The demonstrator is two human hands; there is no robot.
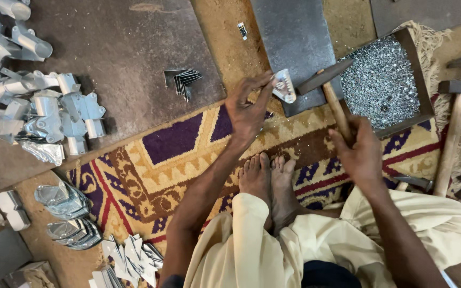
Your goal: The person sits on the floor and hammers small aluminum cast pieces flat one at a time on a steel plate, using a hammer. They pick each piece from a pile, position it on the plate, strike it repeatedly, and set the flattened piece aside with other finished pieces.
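Note:
My left hand (247,106) pinches a small shiny metal bracket piece (285,85) and holds it against the edge of a dark steel block (294,42). My right hand (359,152) grips the wooden handle of a hammer (329,85), whose dark head is raised just right of the bracket. My bare feet (268,184) rest on a patterned carpet (150,170) below the block.
A tray of small shiny metal bits (382,80) sits to the right of the block. More hammers (457,117) lie at the far right. Piles of formed metal brackets (33,106) lie at left, flat cut blanks (129,258) at the bottom, and a small stack of angled pieces (182,81) on the dark mat.

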